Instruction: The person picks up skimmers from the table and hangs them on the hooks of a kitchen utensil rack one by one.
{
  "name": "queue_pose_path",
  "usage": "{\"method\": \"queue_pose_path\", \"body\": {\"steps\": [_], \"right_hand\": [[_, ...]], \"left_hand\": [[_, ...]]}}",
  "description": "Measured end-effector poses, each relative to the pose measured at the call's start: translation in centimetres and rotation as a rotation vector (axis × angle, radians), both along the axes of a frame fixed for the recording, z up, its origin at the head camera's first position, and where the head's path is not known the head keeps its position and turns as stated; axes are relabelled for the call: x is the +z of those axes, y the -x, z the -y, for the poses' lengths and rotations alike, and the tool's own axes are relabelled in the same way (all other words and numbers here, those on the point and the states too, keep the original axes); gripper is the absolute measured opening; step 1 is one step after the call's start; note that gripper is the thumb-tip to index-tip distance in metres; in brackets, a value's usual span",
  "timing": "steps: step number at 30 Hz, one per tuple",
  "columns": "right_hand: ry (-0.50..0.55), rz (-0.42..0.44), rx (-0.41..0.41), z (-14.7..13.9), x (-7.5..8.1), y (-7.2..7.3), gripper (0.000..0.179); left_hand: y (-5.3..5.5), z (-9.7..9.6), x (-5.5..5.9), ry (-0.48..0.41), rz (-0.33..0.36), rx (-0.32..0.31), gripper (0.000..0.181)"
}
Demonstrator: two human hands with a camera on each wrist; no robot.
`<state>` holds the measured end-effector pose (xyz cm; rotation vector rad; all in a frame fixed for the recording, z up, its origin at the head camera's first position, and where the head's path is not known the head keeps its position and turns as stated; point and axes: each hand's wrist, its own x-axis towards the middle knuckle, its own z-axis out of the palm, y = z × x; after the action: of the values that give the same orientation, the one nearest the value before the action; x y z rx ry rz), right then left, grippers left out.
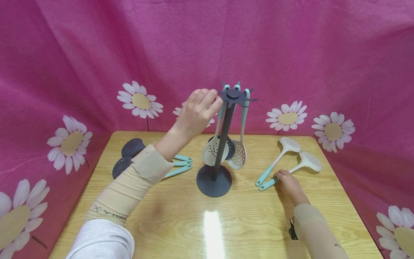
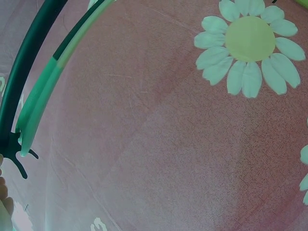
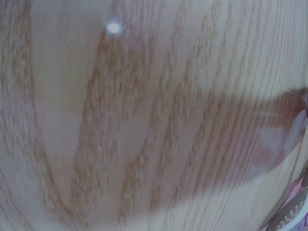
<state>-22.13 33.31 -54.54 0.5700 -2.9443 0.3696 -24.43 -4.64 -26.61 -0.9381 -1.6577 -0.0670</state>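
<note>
A dark utensil rack [image 1: 223, 144] stands on a round base. A white slotted spoon [image 1: 210, 153], a dark perforated utensil [image 1: 231, 150] and a beige skimmer [image 1: 238, 158] hang from its hooks by turquoise handles. My left hand [image 1: 198, 111] is at the rack's top left, fingers curled at a hook; what lies inside them is hidden. Only some fingertips [image 2: 5, 197] enter the left wrist view, beside the hooks. On the right, my right hand [image 1: 290, 185] grips a white skimmer [image 1: 310, 160] where its turquoise handle meets the stem. A second white skimmer [image 1: 290, 144] lies just beyond it.
Dark perforated utensils [image 1: 132, 147] with turquoise handles [image 1: 181, 169] lie at the table's left, partly covered by my left arm. The wooden table [image 1: 181, 223] meets a pink flowered cloth [image 1: 181, 43] at its back and sides.
</note>
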Motion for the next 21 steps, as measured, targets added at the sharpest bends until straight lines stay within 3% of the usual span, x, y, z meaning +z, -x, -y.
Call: {"method": "queue_pose_path", "body": {"steps": [8, 17, 21], "right_hand": [[0.044, -0.043, 0.026, -0.8, 0.2, 0.1, 0.029], [0.133, -0.356, 0.134, -1.1, 1.7, 0.7, 0.034], [0.159, -0.503, 0.110, -0.7, 3.4, 0.9, 0.032]], "left_hand": [[-0.1, -0.2, -0.1, -0.012, 0.019, 0.005, 0.011], [-0.1, -0.2, -0.1, -0.028, 0.031, -0.005, 0.011], [-0.1, -0.2, -0.1, -0.029, 0.029, -0.004, 0.011]]}}
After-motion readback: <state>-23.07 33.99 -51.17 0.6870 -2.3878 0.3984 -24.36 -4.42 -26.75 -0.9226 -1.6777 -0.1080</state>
